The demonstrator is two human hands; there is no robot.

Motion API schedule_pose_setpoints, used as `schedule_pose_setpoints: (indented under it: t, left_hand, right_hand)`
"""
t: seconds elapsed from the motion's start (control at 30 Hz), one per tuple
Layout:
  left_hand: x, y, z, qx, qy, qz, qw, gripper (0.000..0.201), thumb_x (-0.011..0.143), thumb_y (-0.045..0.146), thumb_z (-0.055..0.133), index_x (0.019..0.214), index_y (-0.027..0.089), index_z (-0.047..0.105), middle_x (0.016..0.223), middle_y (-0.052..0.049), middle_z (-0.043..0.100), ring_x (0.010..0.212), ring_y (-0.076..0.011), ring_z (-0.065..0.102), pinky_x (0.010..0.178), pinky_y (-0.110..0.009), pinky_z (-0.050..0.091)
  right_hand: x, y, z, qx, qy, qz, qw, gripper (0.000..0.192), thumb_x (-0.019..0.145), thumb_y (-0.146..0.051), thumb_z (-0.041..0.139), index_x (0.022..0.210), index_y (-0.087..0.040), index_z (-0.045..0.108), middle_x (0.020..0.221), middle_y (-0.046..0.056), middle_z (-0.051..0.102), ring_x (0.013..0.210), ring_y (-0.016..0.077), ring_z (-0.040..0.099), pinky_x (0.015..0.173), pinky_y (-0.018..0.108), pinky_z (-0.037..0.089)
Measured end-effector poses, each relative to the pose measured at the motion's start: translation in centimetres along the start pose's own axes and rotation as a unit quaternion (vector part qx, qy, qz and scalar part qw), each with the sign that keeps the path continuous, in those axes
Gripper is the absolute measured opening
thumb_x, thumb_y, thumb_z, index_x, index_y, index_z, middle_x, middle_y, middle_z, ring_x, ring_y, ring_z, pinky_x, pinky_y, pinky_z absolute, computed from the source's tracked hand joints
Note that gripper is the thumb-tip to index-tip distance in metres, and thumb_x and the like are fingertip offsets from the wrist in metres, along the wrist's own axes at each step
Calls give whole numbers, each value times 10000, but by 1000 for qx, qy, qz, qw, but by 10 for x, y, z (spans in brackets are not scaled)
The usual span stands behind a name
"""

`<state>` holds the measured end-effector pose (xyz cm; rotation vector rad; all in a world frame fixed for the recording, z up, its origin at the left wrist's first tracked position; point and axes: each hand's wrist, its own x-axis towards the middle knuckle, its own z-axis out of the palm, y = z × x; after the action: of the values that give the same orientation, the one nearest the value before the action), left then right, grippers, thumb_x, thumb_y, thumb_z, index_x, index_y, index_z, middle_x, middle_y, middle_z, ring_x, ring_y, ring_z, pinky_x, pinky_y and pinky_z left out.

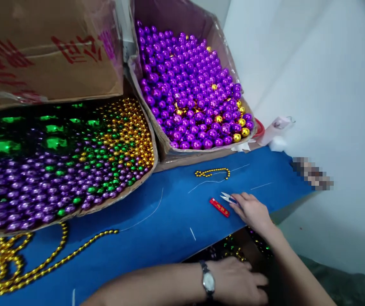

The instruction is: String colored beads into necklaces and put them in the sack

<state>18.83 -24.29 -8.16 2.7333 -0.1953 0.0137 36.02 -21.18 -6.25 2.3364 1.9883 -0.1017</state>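
Note:
My right hand (251, 209) lies on the blue table cloth (169, 221) with its fingertips on a small pair of thread snips (227, 197). A red lighter-like stick (219, 207) sits just left of the snips. My left hand (238, 280), with a wristwatch (208, 280) on the wrist, rests below the table's front edge over a dark box of beads (233, 250). Whether it grips anything is hidden. A short gold bead strand (212, 171) lies farther back on the cloth.
An open carton of purple balls with a few gold ones (192, 89) stands at the back. A carton of mixed purple, green and gold beads (74, 165) sits at left under a closed cardboard box (48, 46). Long gold strands (19, 263) and loose white threads (147, 214) lie on the cloth.

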Motion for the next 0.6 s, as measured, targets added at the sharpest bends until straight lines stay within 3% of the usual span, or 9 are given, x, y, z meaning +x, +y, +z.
schedule_pose_setpoints:
  t: [0.07,0.17,0.3,0.47,0.6]
  left_hand:
    - [-6,-4,-5,-5,-26,41,999,61,770,286,611,820,250,611,657,-9,654,543,-179,604,403,-235,330]
    - [-12,-10,-11,1,-7,3,1000,209,804,414,589,738,216,590,526,4,623,470,-165,589,463,-254,389]
    - [-21,-17,-17,-18,34,-22,999,235,826,431,557,757,213,610,620,-19,668,551,-157,627,558,-262,441]
    - [-31,-24,-23,-71,50,-68,994,185,859,371,523,867,219,627,709,-29,684,625,-166,645,540,-241,425]
    - [-31,-26,-17,-90,47,-77,992,173,862,362,520,890,229,626,730,-24,681,624,-167,639,508,-238,399]
  right_hand:
    - [0,7,6,-16,5,15,1000,308,907,-385,472,1140,-234,605,952,82,623,882,239,585,709,313,476]
    - [4,8,5,-23,15,19,999,305,895,-396,498,1115,-224,623,927,92,631,871,247,585,701,313,469]
    - [27,-12,-3,1,30,-32,999,329,948,-372,396,1188,-238,578,1049,89,616,974,227,567,778,294,455]
    - [66,-41,-6,52,16,-132,990,291,971,-326,368,1158,-305,588,1071,25,624,984,154,582,813,233,443]
    - [87,-58,-6,79,7,-162,984,258,963,-320,414,1122,-231,596,1056,39,622,992,172,580,850,320,455]
